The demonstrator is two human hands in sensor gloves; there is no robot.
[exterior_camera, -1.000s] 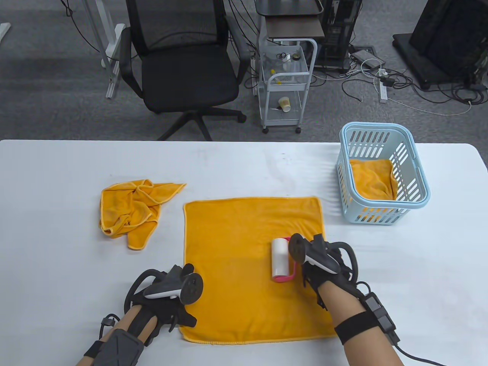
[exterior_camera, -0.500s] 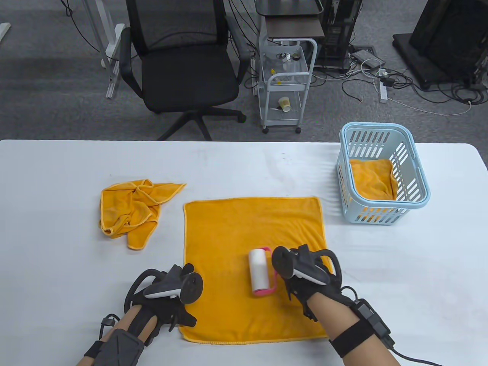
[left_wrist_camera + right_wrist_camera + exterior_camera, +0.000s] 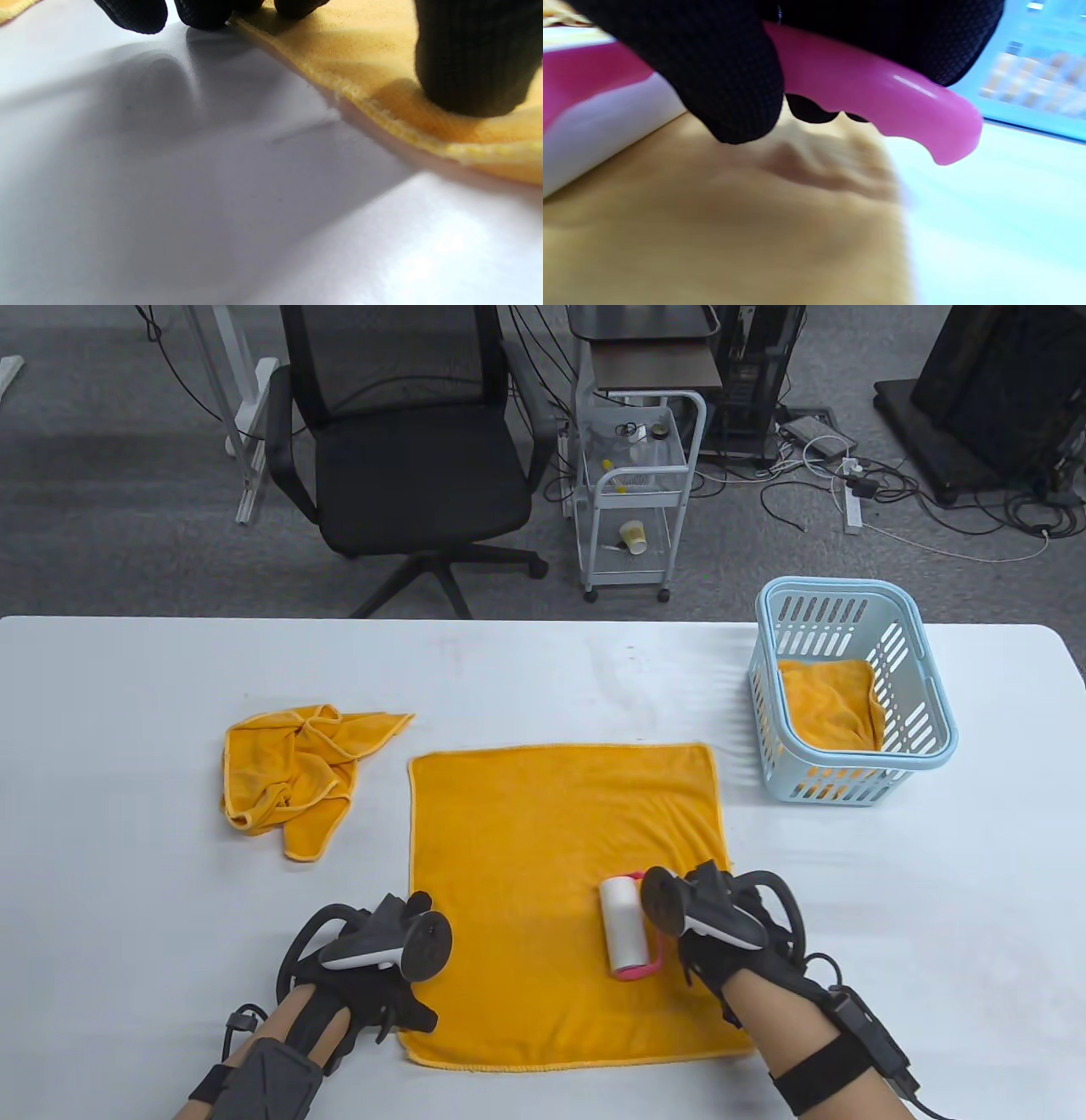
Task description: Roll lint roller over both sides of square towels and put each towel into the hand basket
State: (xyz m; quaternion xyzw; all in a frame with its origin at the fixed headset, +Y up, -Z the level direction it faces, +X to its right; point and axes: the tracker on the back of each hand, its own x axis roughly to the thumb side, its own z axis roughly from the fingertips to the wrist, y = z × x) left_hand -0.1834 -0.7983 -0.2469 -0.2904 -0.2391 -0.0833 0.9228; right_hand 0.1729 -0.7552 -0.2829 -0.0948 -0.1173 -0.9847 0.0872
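Fingers (image 3: pixel 729 84) of right hand (image 3: pixel 721 933) wrap the lint roller (image 3: pixel 626 926) handle, mostly hidden under the tracker. Roller's long axis runs near-far, on flat towel (image 3: pixel 543 848), near right. Left hand (image 3: pixel 373 976) fingertips press towel's near-left corner.

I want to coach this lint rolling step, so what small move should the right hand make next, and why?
Probably another pass: the right hand grips the pink-handled lint roller low on the flat towel, and the left hand pins the near left corner. Roll it up toward the far edge, since much of the towel lies beyond it.
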